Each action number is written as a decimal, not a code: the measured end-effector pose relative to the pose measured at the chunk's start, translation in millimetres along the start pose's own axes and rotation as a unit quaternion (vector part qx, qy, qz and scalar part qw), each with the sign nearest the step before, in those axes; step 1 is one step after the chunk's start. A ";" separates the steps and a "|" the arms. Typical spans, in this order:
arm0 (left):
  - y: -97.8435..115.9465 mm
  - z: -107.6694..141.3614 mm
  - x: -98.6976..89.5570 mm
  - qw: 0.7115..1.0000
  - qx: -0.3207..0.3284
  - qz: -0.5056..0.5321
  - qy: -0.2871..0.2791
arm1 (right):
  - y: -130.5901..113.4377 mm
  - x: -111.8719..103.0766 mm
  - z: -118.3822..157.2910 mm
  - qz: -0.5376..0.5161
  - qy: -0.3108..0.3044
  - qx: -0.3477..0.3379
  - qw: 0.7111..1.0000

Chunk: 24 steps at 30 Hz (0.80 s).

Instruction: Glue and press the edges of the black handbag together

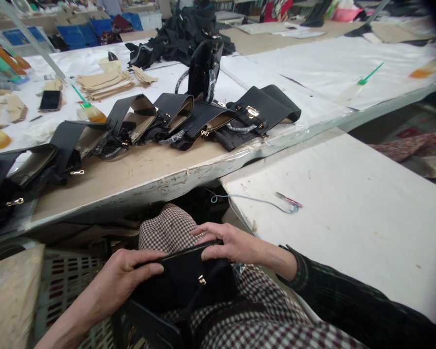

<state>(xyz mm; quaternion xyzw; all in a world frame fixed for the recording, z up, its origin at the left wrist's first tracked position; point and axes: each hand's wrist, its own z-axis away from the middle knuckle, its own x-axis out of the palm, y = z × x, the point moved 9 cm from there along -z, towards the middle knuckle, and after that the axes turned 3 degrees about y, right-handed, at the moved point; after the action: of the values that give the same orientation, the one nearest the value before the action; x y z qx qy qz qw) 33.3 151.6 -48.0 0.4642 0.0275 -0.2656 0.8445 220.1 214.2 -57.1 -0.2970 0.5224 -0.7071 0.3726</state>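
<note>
A black handbag (181, 286) with a small gold clasp lies across my lap, over a checked cloth. My left hand (131, 274) pinches its upper edge at the left, thumb on the near side. At the right end of that same edge, my right hand (228, 245) grips it between thumb and fingers. Part of the bag hangs down in front, dark and hard to make out. Several more black handbags (170, 114) stand in a row on the worktable (138, 179) ahead, some with their flaps folded over and plastic-wrapped handles.
A white board (349, 213) at the right carries a pen (289, 199) and a cord. Glue bottles (92, 111), a phone (51, 100), tan pieces (105, 82) and a black heap (181, 34) occupy the table. A plastic crate (70, 276) stands lower left.
</note>
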 end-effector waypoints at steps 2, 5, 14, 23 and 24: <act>-0.8 -0.5 1.2 1.000 -0.003 0.008 -0.005 | -0.9 0.5 0.4 0.000 0.001 0.005 1.000; -1.2 -1.1 0.9 1.000 0.002 0.000 -0.002 | -2.2 -0.6 1.2 0.014 0.019 0.000 1.000; 15.5 0.0 -8.9 0.986 0.076 -0.129 0.070 | -2.1 -4.1 1.9 0.038 0.055 -0.036 0.997; 21.5 5.1 -10.8 0.971 0.078 -0.208 0.093 | -7.7 -4.0 8.1 0.076 0.055 -0.043 0.995; 22.0 6.1 -11.1 0.969 0.080 -0.214 0.097 | -10.7 -3.4 9.6 0.085 0.052 -0.050 0.994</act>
<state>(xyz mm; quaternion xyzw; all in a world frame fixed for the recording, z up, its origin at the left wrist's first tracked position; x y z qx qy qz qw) 33.1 160.8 -24.3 0.5375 0.1865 -0.3955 0.7211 227.5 214.0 -44.3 -0.2326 0.5989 -0.6607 0.3882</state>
